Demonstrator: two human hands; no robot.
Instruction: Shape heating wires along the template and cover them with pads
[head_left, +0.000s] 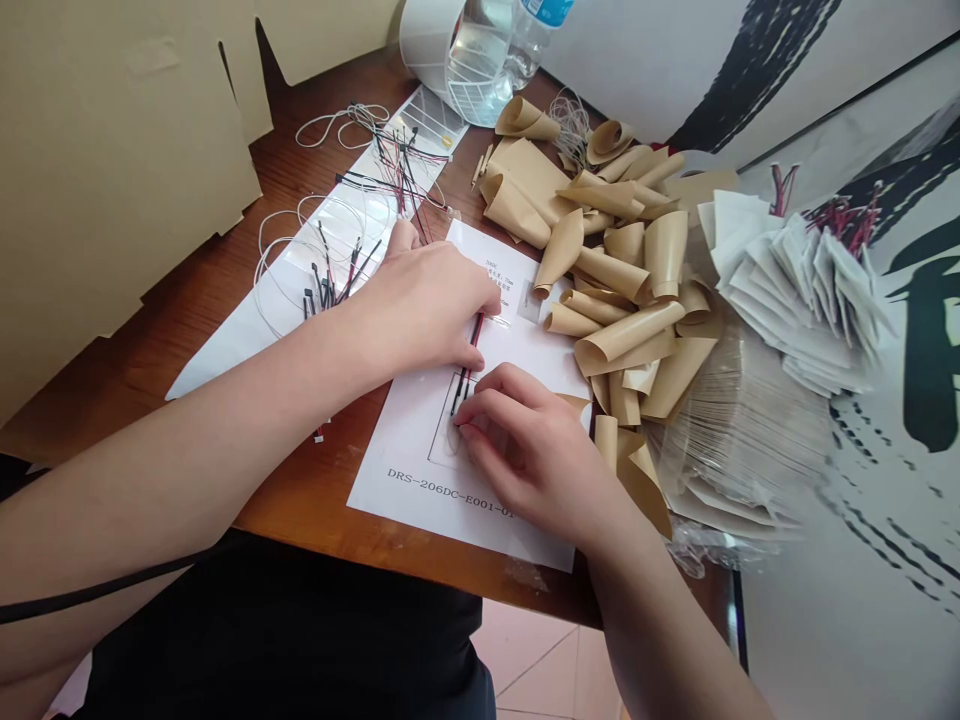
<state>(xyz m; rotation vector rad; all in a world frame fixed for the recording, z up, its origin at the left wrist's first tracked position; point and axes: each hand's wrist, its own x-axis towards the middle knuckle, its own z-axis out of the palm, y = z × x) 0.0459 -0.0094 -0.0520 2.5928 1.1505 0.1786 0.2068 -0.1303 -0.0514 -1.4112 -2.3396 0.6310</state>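
A short red-and-black wire lead (478,328) lies over a printed sheet (405,440) marked DRS-206DC-E001-01. My left hand (427,300) reaches across from the left, its thumb and forefinger closed around the lead. Below it, the lead's dark ends point toward my right hand (536,430). The fingertips of that hand are pinched together at those ends, on a thin pale wire that loops down over the sheet. Its exact grip is partly hidden by the fingers. More black-and-red leads (328,285) with pale wires lie left of my left forearm.
Many curled brown paper pieces (630,335) are heaped to the right. Beyond them are stacked white packets (795,280) with red wires and a plastic-wrapped stack (739,420). A label roll (427,45) and water bottle (529,45) stand behind. Cardboard (120,180) borders the left.
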